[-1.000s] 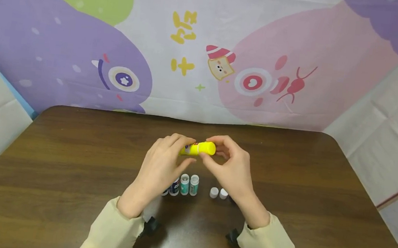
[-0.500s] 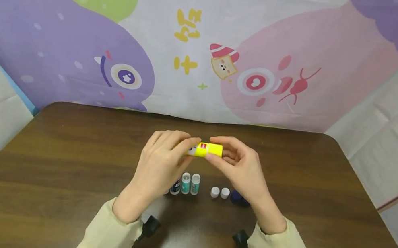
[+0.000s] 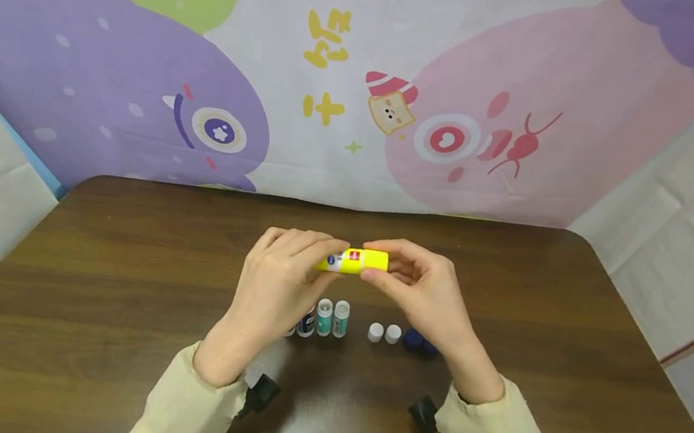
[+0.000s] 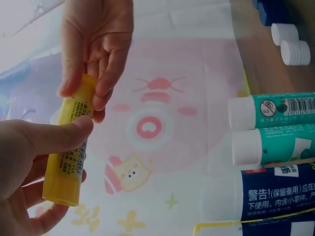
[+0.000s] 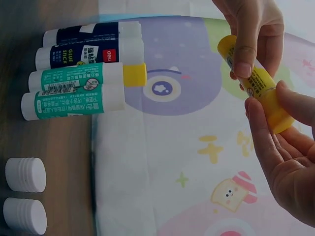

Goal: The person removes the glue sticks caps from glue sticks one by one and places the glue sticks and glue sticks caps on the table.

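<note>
Where the brown counter [image 3: 125, 271] spreads, both hands meet above its middle: the left hand [image 3: 276, 283] curls round the body of a yellow glue stick [image 3: 351, 263], and the right hand [image 3: 431, 292] pinches the capped end between thumb and fingers. Since a second ago the stick, held in the air, has turned more side-on to the head camera. Teal tubes [image 3: 324, 321] stand nearer the wearer, white caps [image 3: 376, 332] to their right. Its own yellow cap [image 3: 377, 260] looks seated, so I judge it not yet freed.
</note>
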{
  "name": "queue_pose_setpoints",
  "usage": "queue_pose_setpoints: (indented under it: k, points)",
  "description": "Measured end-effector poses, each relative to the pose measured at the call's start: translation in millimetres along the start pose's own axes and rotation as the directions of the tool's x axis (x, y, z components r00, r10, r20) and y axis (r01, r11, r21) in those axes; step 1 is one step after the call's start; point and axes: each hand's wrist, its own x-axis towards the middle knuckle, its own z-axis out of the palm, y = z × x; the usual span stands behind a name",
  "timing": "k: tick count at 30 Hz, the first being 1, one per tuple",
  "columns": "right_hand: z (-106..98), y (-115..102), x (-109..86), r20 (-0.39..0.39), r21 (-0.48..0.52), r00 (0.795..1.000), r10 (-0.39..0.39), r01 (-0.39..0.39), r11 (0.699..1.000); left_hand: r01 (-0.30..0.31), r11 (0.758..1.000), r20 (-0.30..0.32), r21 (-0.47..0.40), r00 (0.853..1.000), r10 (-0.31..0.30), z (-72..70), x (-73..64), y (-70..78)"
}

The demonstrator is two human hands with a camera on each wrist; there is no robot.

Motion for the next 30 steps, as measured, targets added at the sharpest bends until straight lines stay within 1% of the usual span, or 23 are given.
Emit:
queue_pose_setpoints:
  k: [5,12,17,20,23,27,30]
  points:
    - [-1.8,1.5,0.4,0.017,-0.020,1.000,-0.021,0.021,1.000,0.006,0.999,-0.011,-0.033,1.000,-0.006,0.9,-0.2,-0.8]
    - [-2.4,1.3,0.8,0.039,-0.031,0.998,-0.039,0.040,0.999,0.009,0.999,0.021,-0.053,1.000,-0.008,-2.0,-0.3,-1.6]
    - [-3.1,0.0,0.6,0.039,-0.063,0.996,-0.074,0.077,0.995,0.020,0.997,0.044,-0.069,0.999,-0.016,-2.8,-0.7,-1.9]
    - [-3.6,0.3,0.6,0.044,-0.077,0.995,-0.095,0.098,0.992,0.038,0.996,0.075,-0.084,0.997,-0.032,-4.0,-0.9,-2.2]
    - [-4.8,0.8,1.0,0.047,-0.078,0.991,-0.129,0.132,0.988,0.060,0.993,0.122,-0.098,0.991,-0.048,-6.0,-0.5,-2.8]
    - [-7.0,1.0,1.4,0.051,-0.056,0.985,-0.162,0.165,0.985,0.094,0.990,0.184,-0.105,0.980,-0.073,-7.8,0.1,-3.0]
    - [-8.2,1.2,1.2,0.053,-0.051,0.984,-0.168,0.171,0.984,0.119,0.987,0.222,-0.103,0.970,-0.094,-8.2,0.4,-2.6]
